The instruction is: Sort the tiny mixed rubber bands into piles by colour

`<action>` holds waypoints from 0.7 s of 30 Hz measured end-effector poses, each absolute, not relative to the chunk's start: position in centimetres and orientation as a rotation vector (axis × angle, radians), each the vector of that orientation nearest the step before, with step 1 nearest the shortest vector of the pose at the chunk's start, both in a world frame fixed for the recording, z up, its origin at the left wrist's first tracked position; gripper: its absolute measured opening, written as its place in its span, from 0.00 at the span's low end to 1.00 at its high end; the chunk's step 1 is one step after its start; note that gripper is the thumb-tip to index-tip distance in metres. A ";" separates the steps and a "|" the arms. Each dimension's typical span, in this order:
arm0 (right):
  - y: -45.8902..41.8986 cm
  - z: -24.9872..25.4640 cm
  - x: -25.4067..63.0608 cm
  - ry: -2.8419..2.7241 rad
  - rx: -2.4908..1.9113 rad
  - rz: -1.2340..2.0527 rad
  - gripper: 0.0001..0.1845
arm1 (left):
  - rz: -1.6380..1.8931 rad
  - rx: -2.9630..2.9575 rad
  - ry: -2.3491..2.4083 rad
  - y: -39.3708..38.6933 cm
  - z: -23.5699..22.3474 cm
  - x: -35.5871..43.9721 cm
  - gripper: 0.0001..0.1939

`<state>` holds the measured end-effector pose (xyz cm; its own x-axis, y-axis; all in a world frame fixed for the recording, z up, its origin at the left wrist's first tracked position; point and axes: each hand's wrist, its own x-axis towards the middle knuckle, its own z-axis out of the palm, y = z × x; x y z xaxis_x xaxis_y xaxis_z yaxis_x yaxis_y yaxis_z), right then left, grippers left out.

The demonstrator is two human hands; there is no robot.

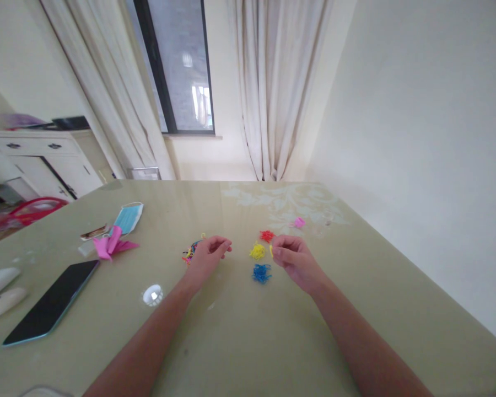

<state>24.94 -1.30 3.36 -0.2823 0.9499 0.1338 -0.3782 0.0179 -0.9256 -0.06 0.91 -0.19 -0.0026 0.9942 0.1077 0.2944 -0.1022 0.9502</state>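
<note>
On the pale green table [248, 342] lie small piles of tiny rubber bands: a yellow pile [257, 252], a red pile [267, 236], a blue pile [262, 273] and a pink pile [299, 223]. A mixed-colour heap [190, 252] sits behind my left hand [209, 255], whose fingers are curled in a pinch; what they hold is too small to make out. My right hand [291, 256] is closed in a pinch just right of the yellow pile, with a bit of yellow band showing at its fingertips.
A dark tablet [53, 302] lies at the left, with a blue face mask [128, 217] and pink folded paper [109, 245] beyond it. A white mouse-like object [2, 302] sits at the far left edge. A wall runs along the right side, curtains and a window behind.
</note>
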 end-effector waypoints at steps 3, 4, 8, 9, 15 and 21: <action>-1.3 3.3 24.9 -1.164 -0.708 1.534 0.14 | 1.118 1.526 1.401 1.1 -0.5 0.0 0.19; -1.3 3.2 24.8 -1.165 -0.710 1.537 0.14 | 1.102 1.539 1.397 1.1 -0.6 0.1 0.19; -1.1 3.0 24.8 -1.176 -0.721 1.515 0.16 | 1.025 1.677 1.467 1.1 -1.0 0.0 0.18; -0.9 2.9 24.9 -1.198 -0.751 1.484 0.16 | 1.008 1.756 1.537 1.1 -1.1 -0.2 0.17; 1.3 0.9 26.0 -1.573 -1.254 0.899 0.12 | 0.629 2.325 2.039 0.5 -1.5 -1.4 0.15; 2.4 -0.9 24.7 -1.803 -1.433 0.537 0.08 | 0.442 2.395 2.070 0.7 -1.4 -1.1 0.12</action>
